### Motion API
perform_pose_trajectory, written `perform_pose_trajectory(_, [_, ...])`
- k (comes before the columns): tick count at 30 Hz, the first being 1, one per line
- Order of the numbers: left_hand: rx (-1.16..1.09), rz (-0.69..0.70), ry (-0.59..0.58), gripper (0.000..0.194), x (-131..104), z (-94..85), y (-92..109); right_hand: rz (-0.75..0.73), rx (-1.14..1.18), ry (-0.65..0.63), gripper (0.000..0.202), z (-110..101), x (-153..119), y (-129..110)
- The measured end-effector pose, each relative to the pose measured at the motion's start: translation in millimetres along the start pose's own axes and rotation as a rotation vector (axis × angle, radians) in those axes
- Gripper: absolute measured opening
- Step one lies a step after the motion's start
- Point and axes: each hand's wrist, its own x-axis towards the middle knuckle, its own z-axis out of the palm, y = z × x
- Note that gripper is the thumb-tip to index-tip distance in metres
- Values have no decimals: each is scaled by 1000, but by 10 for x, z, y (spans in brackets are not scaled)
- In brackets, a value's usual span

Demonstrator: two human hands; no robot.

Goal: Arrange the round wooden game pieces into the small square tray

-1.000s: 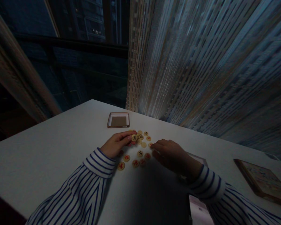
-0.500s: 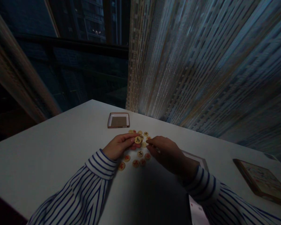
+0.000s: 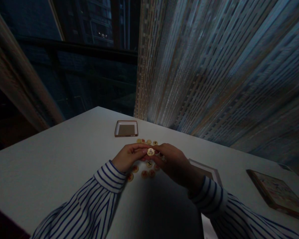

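A black-marked Chinese chess piece (image 3: 150, 152), likely light, stiff, smooth and best pinched by its rim, sits above a white bench (image 3: 72, 152) between thumb and fingers of the left hand (image 3: 129, 157); the right hand (image 3: 176, 162) is drawn narrow against its other side, its grip impossible to tell. Four loose discs (image 3: 149, 142) show behind, six nearer discs (image 3: 149, 163) in front, perhaps others hidden. Around them: one shallow tray (image 3: 122, 135), one partly hidden frame (image 3: 217, 174), one flat box (image 3: 279, 192).

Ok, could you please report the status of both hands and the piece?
Left hand pinching a round marked piece. Right hand close against it, contact unclear. Loose discs around both, some partly covered.
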Motion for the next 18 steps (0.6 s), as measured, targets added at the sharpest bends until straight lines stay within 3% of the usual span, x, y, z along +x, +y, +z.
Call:
perform_pose_trajectory(4, [-8, -1, -32, 39, -19, 29, 28, 0, 70, 51, 21, 9, -19, 37])
perform_pose_trajectory(10, [-97, -16, 16, 37, -22, 76, 22, -36, 164, 106, 22, 8, -54, 37])
perform_pose_trajectory(18, [-113, -37, 46, 28, -26, 108, 20, 124, 303, 101, 15, -1, -88, 9])
